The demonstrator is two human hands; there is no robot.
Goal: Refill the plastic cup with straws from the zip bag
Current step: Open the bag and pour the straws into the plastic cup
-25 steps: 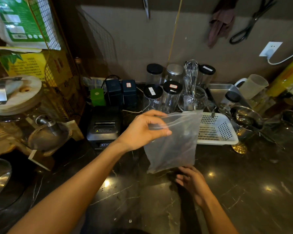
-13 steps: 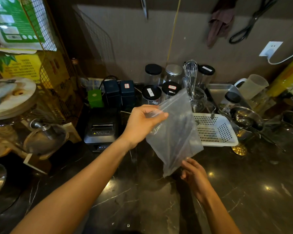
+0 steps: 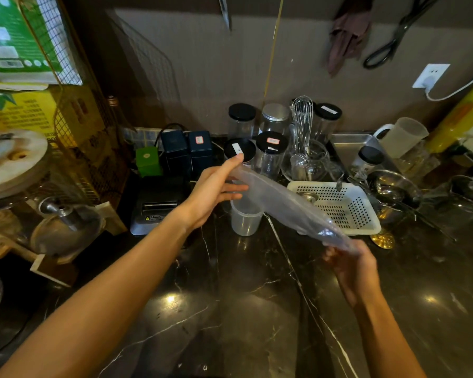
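I see my left hand (image 3: 210, 192) pinching the limp, clear zip bag (image 3: 290, 205) over the translucent plastic cup (image 3: 245, 221); my right hand (image 3: 352, 266) grips its bottom.

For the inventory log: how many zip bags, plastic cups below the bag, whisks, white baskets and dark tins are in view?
zip bag: 1
plastic cup: 1
whisk: 1
white basket: 1
dark tins: 2
Total: 6

No words or numbers can be read: the print on the yellow cardboard box (image 3: 25, 110), the green-and-white bag (image 3: 17, 42) and the white jar stickers (image 3: 238, 148) is too blurry.
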